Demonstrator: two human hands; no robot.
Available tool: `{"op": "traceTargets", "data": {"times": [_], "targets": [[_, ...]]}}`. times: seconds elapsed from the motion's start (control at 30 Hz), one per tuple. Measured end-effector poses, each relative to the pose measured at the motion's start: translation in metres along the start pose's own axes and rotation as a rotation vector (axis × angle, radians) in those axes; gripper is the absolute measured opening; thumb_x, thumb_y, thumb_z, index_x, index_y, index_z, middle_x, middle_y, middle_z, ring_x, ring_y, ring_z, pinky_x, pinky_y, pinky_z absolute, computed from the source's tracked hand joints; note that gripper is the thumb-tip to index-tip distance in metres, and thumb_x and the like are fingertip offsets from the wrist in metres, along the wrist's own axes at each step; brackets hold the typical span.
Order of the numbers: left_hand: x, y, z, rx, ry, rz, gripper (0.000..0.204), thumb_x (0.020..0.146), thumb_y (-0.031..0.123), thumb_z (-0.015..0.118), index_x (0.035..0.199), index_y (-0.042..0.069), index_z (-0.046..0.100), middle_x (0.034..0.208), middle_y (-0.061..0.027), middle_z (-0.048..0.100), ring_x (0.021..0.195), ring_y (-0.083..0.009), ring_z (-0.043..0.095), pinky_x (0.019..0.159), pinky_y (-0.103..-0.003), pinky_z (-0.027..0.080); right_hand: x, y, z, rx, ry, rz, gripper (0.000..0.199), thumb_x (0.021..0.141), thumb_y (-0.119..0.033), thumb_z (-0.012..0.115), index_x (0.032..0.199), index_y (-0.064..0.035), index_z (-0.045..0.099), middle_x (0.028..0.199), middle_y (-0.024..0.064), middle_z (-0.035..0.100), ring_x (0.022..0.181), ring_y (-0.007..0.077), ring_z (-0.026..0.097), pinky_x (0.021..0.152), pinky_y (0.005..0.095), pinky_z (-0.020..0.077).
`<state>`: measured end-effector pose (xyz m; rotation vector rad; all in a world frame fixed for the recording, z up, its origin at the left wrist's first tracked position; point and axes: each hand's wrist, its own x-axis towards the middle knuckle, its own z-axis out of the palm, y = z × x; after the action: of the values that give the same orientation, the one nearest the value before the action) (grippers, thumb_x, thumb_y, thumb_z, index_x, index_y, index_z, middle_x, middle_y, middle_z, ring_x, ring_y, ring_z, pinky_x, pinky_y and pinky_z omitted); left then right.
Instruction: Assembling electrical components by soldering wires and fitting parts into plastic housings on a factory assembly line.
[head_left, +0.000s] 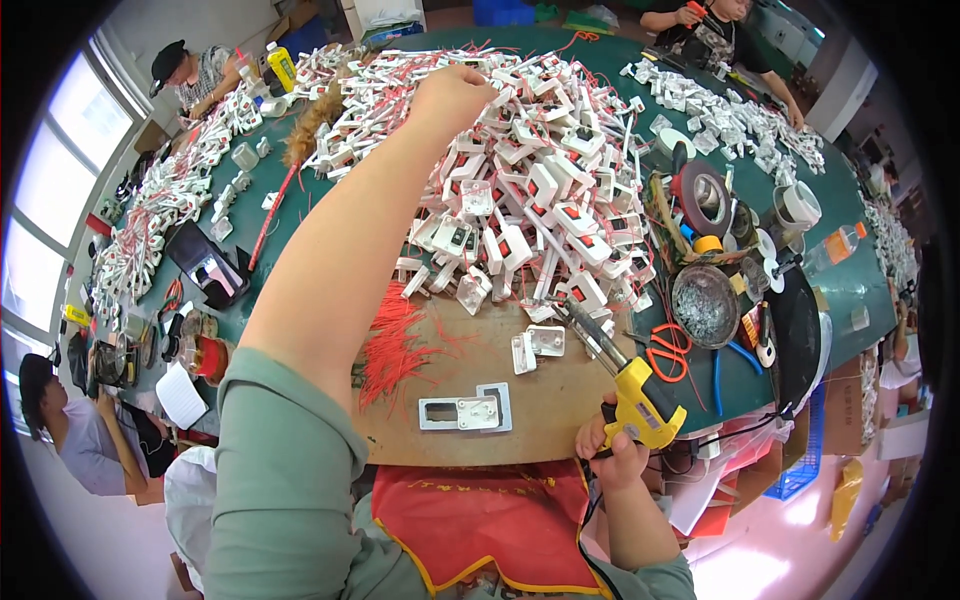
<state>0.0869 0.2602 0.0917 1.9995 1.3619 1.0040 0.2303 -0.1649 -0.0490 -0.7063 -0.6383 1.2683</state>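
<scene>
My left hand (455,100) reaches far out over a large heap of white plastic housings (540,185) with thin red wires. Its fingers are pinched together at the top of the heap; what they hold, if anything, is hidden. Near the front edge, my right hand (618,452) grips a yellow soldering gun (645,408), its metal barrel angled up and left toward the foot of the heap. Before me lies a pale flat jig (438,411) with a white plastic piece (478,411) on it. Two loose white casings (535,346) rest just beyond, and a bundle of red wires (392,345) to their left.
To the right lie orange-handled scissors (668,352), blue-handled pliers (717,380), a metal bowl (706,306) and a plastic bottle (836,246). A black open box (205,265) stands left. Other people (75,430) sit around the green table (300,215) beside more white parts.
</scene>
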Motion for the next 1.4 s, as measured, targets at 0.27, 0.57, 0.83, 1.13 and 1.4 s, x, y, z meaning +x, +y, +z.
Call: {"op": "traceTargets", "data": {"times": [0.27,0.57,0.83,1.13,1.4], "targets": [[-0.005,0.015,0.007,0.364,-0.084,0.329,0.047,0.075,0.031,0.069,0.119,0.015,0.062,0.106,-0.0125,0.066,0.099,-0.0288,0.063,0.086,-0.041,0.050,0.002,-0.003,0.003,-0.012,-0.004,0.028,0.066,0.081,-0.036,0.071,0.128,-0.0012,0.040,0.067,0.0042,0.047,0.052,0.0162,0.047,0.050,0.0315,0.0401],[0.005,0.028,0.016,0.740,-0.099,0.452,0.031,0.079,0.020,0.062,0.109,0.020,0.067,0.104,-0.0077,0.067,0.098,-0.0278,0.064,0.083,-0.041,0.052,0.002,-0.003,0.004,-0.005,0.021,0.050,0.068,0.080,-0.037,0.072,0.129,-0.0024,0.041,0.067,0.0041,0.046,0.052,0.0165,0.047,0.050,0.0307,0.0397],[0.039,0.017,-0.002,0.711,-0.311,0.500,0.035,0.078,0.008,0.059,0.108,0.022,0.070,0.105,-0.0074,0.068,0.098,-0.0266,0.064,0.081,-0.040,0.052,0.000,-0.003,-0.002,0.114,-0.038,0.083,0.065,0.082,-0.026,0.070,0.134,-0.0045,0.038,0.074,0.0053,0.048,0.063,0.0169,0.047,0.060,0.0313,0.0404],[0.042,-0.022,-0.046,0.075,-0.539,-0.074,0.022,0.079,0.020,0.064,0.097,0.010,0.072,0.091,-0.0031,0.068,0.067,-0.0105,0.061,0.058,-0.028,0.047,0.000,-0.002,-0.002,0.104,-0.026,0.094,0.064,0.081,-0.026,0.071,0.133,-0.0049,0.039,0.073,0.0050,0.049,0.062,0.0170,0.047,0.058,0.0309,0.0400],[0.029,-0.033,-0.046,-0.415,-0.472,-0.375,0.028,0.085,0.031,0.066,0.101,0.009,0.070,0.100,-0.0019,0.065,0.062,-0.0090,0.056,0.052,-0.022,0.040,0.002,-0.002,0.000,0.074,0.000,0.076,0.067,0.081,-0.028,0.073,0.133,-0.0039,0.039,0.073,0.0051,0.050,0.061,0.0175,0.049,0.058,0.0314,0.0401]]}}
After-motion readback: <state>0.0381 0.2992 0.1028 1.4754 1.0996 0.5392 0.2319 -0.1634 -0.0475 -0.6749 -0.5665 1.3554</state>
